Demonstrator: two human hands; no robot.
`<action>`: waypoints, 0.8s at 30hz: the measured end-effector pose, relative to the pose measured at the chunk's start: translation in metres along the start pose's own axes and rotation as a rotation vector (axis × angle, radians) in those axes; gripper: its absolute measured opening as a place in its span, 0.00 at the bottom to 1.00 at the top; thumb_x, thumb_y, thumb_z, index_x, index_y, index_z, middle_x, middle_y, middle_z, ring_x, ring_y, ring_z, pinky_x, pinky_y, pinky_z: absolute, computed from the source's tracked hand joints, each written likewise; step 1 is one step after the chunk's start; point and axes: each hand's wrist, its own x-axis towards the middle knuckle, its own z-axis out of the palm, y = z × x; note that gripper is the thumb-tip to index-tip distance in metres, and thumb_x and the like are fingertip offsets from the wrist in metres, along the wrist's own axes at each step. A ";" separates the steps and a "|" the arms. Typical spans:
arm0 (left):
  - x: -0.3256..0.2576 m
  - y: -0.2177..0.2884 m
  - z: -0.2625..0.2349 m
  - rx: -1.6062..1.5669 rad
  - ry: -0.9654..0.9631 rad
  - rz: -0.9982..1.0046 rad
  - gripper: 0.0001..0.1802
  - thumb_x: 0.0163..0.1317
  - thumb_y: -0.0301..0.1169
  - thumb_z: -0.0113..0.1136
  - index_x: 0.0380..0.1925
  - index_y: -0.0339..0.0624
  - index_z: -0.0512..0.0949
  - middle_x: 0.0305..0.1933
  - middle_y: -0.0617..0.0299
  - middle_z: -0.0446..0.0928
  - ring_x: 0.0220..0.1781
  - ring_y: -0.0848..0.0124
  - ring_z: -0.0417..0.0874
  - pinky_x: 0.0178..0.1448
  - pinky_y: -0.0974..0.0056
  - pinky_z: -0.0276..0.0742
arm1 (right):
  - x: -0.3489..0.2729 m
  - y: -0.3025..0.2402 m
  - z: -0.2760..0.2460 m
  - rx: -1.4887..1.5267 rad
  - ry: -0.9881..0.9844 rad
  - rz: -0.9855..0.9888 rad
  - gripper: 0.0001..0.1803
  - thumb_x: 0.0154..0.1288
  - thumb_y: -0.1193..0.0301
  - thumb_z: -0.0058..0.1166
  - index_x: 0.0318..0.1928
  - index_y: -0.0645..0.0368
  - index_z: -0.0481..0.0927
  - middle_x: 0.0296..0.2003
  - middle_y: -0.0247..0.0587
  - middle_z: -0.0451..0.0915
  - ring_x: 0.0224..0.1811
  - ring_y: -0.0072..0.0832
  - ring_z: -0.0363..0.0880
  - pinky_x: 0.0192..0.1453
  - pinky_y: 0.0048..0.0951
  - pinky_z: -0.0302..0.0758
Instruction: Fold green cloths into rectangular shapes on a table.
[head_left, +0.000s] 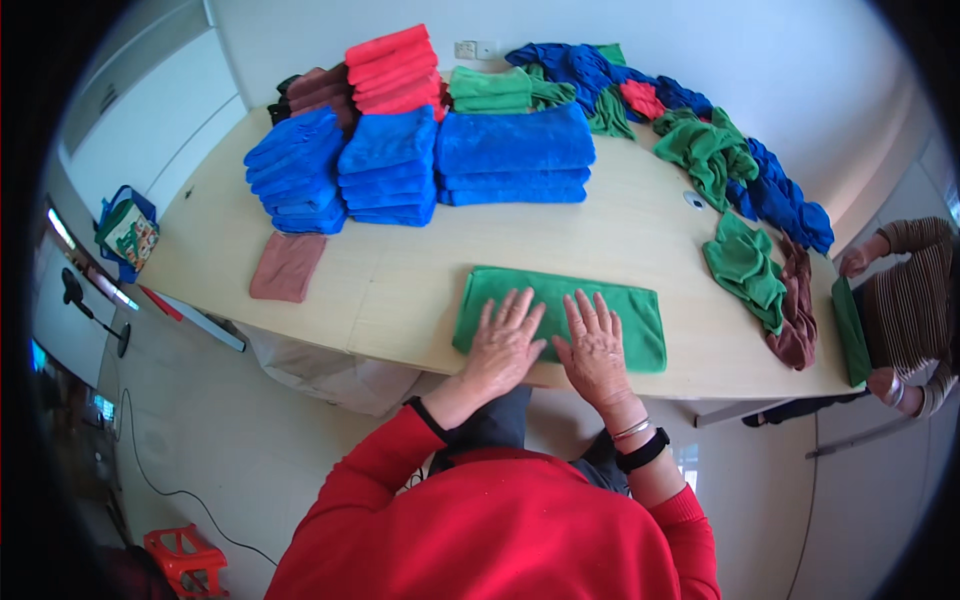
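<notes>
A green towel, folded into a long flat rectangle, lies at the table's near edge in front of me. My left hand rests flat on its left half with the fingers spread. On the middle of the towel lies my right hand, its fingers also stretched out. Neither hand grips anything. To the left, a folded brownish-pink towel lies alone near the edge. Behind it stand stacks of folded blue towels.
Red folded towels and green folded ones are stacked at the back. Loose crumpled green and blue towels line the table's right side. At the right edge another person holds a green cloth. A red stool stands on the floor.
</notes>
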 end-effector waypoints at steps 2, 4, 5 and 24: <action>-0.013 -0.002 0.038 -0.040 -0.115 -0.066 0.30 0.64 0.44 0.51 0.63 0.42 0.64 0.70 0.49 0.56 0.72 0.54 0.55 0.71 0.43 0.49 | -0.012 -0.002 0.032 0.008 -0.034 -0.072 0.32 0.62 0.59 0.52 0.64 0.58 0.64 0.63 0.49 0.64 0.68 0.48 0.57 0.69 0.51 0.54; -0.024 -0.004 0.046 -0.019 -0.089 -0.053 0.30 0.64 0.44 0.50 0.64 0.43 0.64 0.70 0.49 0.56 0.72 0.53 0.55 0.71 0.43 0.49 | -0.027 0.011 0.047 -0.005 -0.092 -0.028 0.33 0.64 0.56 0.50 0.65 0.58 0.63 0.65 0.49 0.62 0.69 0.48 0.54 0.69 0.53 0.52; -0.028 -0.001 0.043 -0.021 -0.087 -0.026 0.30 0.65 0.45 0.50 0.64 0.43 0.63 0.70 0.49 0.56 0.72 0.53 0.55 0.71 0.43 0.48 | -0.028 0.010 0.044 -0.014 -0.125 0.003 0.33 0.64 0.55 0.49 0.65 0.58 0.62 0.66 0.49 0.61 0.70 0.49 0.53 0.70 0.54 0.51; -0.024 -0.059 0.029 0.040 0.049 -0.333 0.34 0.61 0.44 0.56 0.63 0.38 0.61 0.62 0.45 0.65 0.65 0.51 0.64 0.67 0.45 0.57 | -0.003 0.036 0.037 -0.054 -0.126 0.094 0.34 0.66 0.53 0.46 0.66 0.58 0.61 0.68 0.48 0.57 0.71 0.48 0.52 0.71 0.53 0.49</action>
